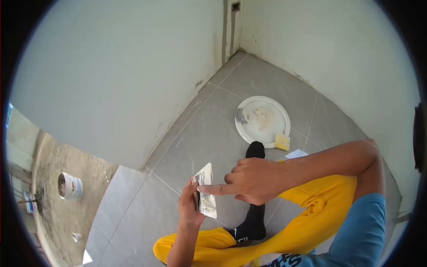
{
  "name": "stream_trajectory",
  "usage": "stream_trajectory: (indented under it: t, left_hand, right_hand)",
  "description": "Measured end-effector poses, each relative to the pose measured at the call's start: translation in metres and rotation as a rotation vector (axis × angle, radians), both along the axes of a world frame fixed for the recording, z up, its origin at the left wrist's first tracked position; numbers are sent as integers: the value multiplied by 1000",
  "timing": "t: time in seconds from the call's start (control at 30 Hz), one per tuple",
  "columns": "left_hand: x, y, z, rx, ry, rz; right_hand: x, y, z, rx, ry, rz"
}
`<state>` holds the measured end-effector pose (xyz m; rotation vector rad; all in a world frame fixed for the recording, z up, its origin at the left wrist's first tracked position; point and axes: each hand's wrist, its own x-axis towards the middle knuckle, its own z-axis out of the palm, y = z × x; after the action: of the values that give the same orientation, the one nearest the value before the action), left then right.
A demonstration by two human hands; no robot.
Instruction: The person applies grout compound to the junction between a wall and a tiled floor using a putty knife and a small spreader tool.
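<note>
My left hand (190, 205) is closed round a shiny silver foil-like piece (207, 196) with a dark strip along its left side. The index finger of my right hand (253, 180) points left and reaches the silver piece near its middle; its other fingers are curled. I cannot tell whether that fingertip presses on it. Beyond my hands, a round white lid (249, 134) lies on the tiled floor with beige paste (265, 119) on it. A grey scraper (241, 115) rests on the lid's left side, and a yellow notched spreader (282, 142) on its near right edge.
Walls (178, 53) meet in a corner ahead, with an open socket box (235, 6) high up. My legs in yellow trousers (307, 227) are bent on the floor. A white sheet (296, 154) lies beside the lid. Down left stand a bucket (71, 186) and a small cup (77, 237).
</note>
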<state>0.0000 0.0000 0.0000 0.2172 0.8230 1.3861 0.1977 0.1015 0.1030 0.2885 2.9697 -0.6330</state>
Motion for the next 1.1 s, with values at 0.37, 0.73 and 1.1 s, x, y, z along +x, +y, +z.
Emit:
stream_trajectory:
  t: [0.37, 0.73, 1.1]
  left_hand:
    - [15, -24, 120, 217, 265, 175]
    - [-27, 58, 194, 239, 754, 271]
    - [-197, 89, 186, 226, 853, 532]
  right_hand:
    - [250, -40, 140, 557, -298, -599]
    - [464, -59, 155, 626, -260, -1174]
    - [319, 59, -164, -548, -270, -1226]
